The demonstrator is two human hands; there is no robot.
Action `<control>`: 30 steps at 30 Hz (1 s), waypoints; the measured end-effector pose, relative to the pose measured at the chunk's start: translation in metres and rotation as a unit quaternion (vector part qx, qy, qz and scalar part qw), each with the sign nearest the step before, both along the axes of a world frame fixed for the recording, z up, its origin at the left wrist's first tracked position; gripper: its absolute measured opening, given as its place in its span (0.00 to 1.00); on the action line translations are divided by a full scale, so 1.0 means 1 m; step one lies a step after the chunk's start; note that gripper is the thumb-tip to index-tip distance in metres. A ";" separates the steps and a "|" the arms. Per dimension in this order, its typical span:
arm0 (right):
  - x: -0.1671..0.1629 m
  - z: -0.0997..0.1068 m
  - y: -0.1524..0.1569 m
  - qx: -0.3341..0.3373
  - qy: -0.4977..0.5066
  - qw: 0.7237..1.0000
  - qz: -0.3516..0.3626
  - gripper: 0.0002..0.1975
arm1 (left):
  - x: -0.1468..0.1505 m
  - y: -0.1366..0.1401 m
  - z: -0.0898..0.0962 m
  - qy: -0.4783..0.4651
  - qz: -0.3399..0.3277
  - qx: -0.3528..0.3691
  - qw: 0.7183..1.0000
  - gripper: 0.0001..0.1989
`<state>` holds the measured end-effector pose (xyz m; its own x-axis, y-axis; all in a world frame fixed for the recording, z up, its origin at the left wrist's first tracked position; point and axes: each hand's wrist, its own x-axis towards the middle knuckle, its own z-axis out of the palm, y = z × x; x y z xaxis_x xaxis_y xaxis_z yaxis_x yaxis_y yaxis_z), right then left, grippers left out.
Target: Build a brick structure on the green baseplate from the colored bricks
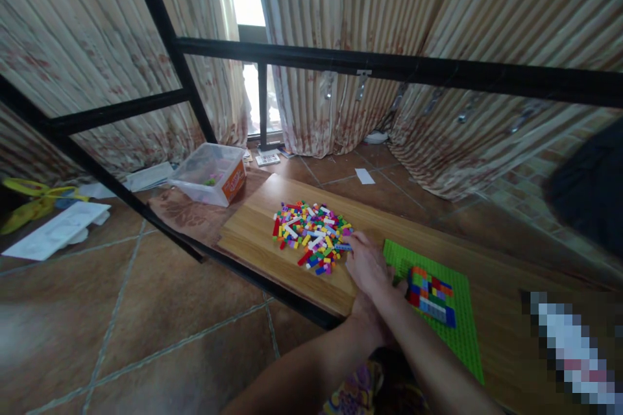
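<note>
My right hand (366, 264) reaches over my left forearm to the right edge of a pile of loose toy bricks (311, 230). Between its closed fingertips is a long blue brick (343, 247). Mostly hidden beneath the right forearm, my left hand (400, 286) is beside a block of joined bricks (431, 295); its finger pose does not show. That block, with red, orange, blue, green and white pieces, sits on a green baseplate (460, 331). Both the pile and the baseplate lie on a wooden board (263, 227).
A clear plastic box (210, 172) with an orange label and a few pieces inside stands past the board's far-left end. Black metal bars (341, 58) cross ahead and along the left side. White packaging (58, 230) lies on the tiled floor, and striped curtains (341, 6) hang behind.
</note>
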<state>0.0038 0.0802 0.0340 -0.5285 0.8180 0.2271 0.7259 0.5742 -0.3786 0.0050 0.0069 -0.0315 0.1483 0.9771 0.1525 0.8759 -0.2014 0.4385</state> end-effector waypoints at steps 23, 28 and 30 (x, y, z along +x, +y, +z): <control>-0.087 0.016 -0.003 -0.022 -0.022 0.995 0.092 0.10 | 0.000 0.011 0.006 -0.005 -0.039 -0.042 0.998 0.23; -0.115 0.009 -0.010 -0.049 -0.036 0.996 0.063 0.09 | -0.002 0.012 0.025 -0.003 -0.035 -0.058 0.998 0.22; -0.119 0.004 -0.010 -0.055 -0.038 0.996 0.054 0.08 | -0.003 0.009 0.027 -0.006 -0.025 -0.050 0.998 0.23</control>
<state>-0.1152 0.0704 0.0378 -0.6272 0.7730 0.0951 0.6912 0.6087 -0.3896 0.0018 0.0157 -0.0046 0.1955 0.9790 0.0570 0.8606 -0.1992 0.4688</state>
